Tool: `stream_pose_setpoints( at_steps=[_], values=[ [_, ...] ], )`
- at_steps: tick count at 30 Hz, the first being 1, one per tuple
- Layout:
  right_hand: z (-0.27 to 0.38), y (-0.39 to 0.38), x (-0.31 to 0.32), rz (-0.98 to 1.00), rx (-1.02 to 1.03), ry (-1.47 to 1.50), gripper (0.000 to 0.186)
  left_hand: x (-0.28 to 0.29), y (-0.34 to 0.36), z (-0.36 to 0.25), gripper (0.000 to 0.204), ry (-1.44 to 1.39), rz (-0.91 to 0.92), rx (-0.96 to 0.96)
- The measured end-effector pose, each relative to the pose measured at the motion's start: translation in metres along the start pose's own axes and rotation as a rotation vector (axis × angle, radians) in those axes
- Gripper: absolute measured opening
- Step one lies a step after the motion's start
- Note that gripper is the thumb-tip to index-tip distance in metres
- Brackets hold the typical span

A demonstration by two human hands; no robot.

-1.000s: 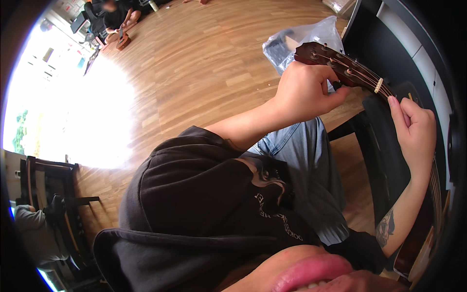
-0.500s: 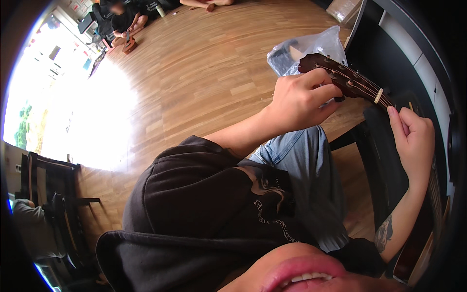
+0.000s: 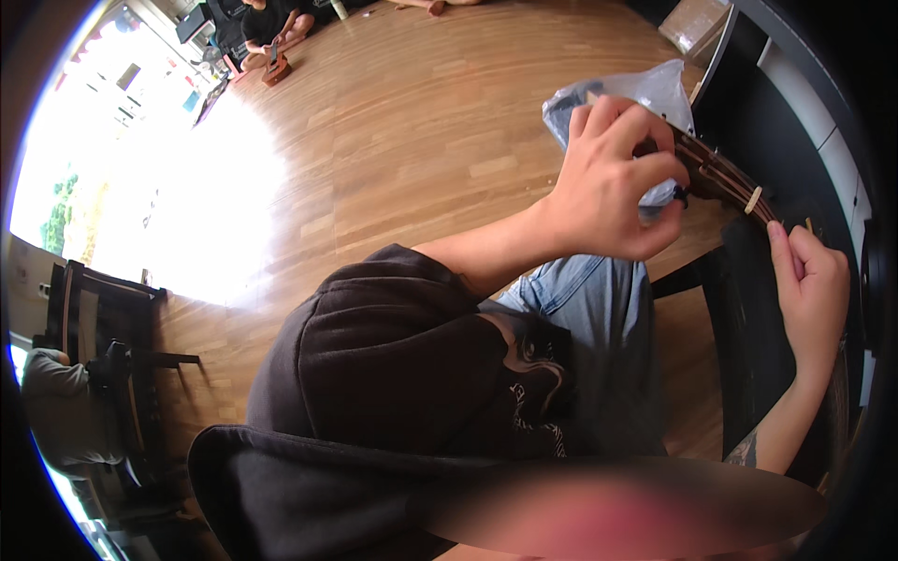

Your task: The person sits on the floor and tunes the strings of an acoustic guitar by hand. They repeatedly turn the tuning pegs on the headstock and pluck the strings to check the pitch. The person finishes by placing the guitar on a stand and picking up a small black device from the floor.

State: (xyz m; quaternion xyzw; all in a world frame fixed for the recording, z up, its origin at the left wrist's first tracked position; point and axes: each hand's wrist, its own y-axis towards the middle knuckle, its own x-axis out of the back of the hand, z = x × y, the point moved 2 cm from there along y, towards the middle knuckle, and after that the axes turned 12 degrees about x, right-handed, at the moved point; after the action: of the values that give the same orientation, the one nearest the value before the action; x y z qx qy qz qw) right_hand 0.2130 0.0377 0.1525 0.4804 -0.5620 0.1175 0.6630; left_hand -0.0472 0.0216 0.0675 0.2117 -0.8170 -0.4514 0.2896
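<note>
The dark headstock of a guitar (image 3: 703, 166) points up and left at the right side, with a pale nut (image 3: 753, 199) and strings running down toward the right edge. My left hand (image 3: 617, 178) is bent over the headstock. Its thumb and forefinger close on a black tuning peg (image 3: 682, 196); the other fingers curl above and cover the headstock's tip. Just past the nut, my right hand (image 3: 812, 290) pinches a guitar string between thumb and bent forefinger. Most of the guitar's body is hidden by the right forearm and the dark rim.
Behind the headstock a clear plastic bag (image 3: 669, 89) lies on the wooden floor (image 3: 421, 140). A cardboard box (image 3: 692, 26) stands at the far right. Far left, a seated person holds a small brown guitar (image 3: 278, 69). A black chair (image 3: 117, 290) and someone in grey are at the left.
My view has shifted, so the room sits farther right and higher. My left hand has turned at the tuning peg, its fingers now more spread. The right hand keeps its pinch near the nut.
</note>
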Motion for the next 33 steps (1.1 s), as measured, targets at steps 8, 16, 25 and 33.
stream_pose_setpoints(
  at_steps=[8, 16, 25, 33],
  values=[
    [0.001, -0.005, -0.002, 0.028, -0.018, 0.037, 0.047, -0.017, -0.014, 0.008, 0.022, -0.013, 0.015, -0.008],
    [0.002, -0.004, 0.002, 0.019, -0.022, 0.052, 0.045, -0.013, -0.007, 0.011, 0.012, -0.049, 0.093, -0.002],
    [0.001, -0.003, 0.0, 0.024, 0.0, 0.052, 0.045, -0.027, -0.024, 0.007, 0.018, -0.017, -0.024, 0.159],
    [0.0, -0.005, 0.0, 0.039, 0.007, 0.029, 0.043, -0.027, -0.019, 0.011, 0.022, -0.064, -0.095, -0.086]
  ],
)
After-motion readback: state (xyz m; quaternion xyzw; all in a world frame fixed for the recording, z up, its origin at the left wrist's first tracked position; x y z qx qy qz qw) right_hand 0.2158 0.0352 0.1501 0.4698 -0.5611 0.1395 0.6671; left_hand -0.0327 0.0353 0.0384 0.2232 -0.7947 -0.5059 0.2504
